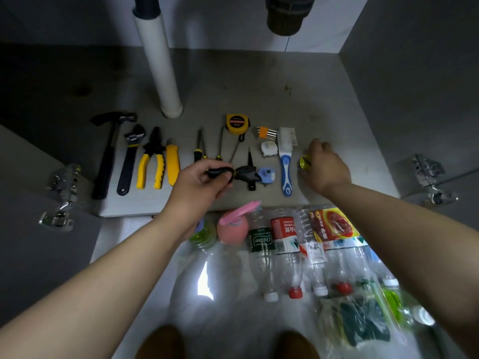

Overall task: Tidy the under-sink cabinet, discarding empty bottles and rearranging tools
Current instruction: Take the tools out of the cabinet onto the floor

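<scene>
Tools lie in a row on the cabinet floor (233, 81): a black hammer (106, 156), an adjustable wrench (129, 156), yellow pliers (153, 161), a yellow utility knife (172, 164), screwdrivers (199, 149), a yellow tape measure (237, 124) and a blue-handled brush (285, 161). My left hand (199, 185) is shut on a black crumpled item (233, 173) just above the row. My right hand (324, 167) rests over a small yellow round object (304, 161) at the row's right end; its grip is hidden. Several empty plastic bottles (285, 244) lie on the floor in front of the cabinet.
A white drain pipe (160, 66) stands at the back of the cabinet. Metal door hinges (63, 193) (430, 177) sit on both open sides. A pink bottle (232, 226), a clear bag of green items (363, 322) and my shoes (160, 343) are near the bottom.
</scene>
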Demonstrator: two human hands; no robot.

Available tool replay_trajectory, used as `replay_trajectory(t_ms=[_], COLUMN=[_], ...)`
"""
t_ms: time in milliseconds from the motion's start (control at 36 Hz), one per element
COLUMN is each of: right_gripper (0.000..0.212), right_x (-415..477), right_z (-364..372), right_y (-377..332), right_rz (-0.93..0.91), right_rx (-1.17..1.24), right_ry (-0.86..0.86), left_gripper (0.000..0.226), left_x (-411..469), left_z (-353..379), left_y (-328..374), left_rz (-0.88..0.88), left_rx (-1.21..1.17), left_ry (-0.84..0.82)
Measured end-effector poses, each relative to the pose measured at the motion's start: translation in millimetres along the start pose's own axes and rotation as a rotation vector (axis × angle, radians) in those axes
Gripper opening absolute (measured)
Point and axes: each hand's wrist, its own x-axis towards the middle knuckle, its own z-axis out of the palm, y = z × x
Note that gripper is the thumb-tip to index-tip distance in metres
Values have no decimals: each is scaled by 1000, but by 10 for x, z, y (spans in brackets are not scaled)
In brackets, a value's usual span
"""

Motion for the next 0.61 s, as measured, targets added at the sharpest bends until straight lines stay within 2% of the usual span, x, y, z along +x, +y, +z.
replay_trajectory(t_ms=[83, 194, 306, 389, 472, 528, 611], right_gripper=[50, 45, 41, 43, 41, 33, 30], right_x=[-296, -848, -1342, -1620, -1779, -1846, -1896], right_z=[-99, -189, -223, -199, -101, -11, 225], right_y=[-76, -207, -368, -479, -658, -814, -1032], right_rz=[-16, -196, -406, -539, -605, -621, -618], right_rx=[138, 210, 242, 263, 177, 151, 95], right_ry=[-10, -40, -242, -492, -690, -752, -727], left_gripper=[18, 16, 18, 19, 22, 21, 18], left_x=[-95, -265, -472, -688, -924, -1060, -1178], left_z=[-94, -201, -402, -607, -788, -872, -936], left_y=[16, 13, -1, -82, -313, -544, -971], left_rz=[9, 31, 28, -28, -96, -152, -244], left_rx=[28, 51, 49, -67, -165, -212, -147], left_ry=[-10, -46, -68, -15, 41, 66, 104])
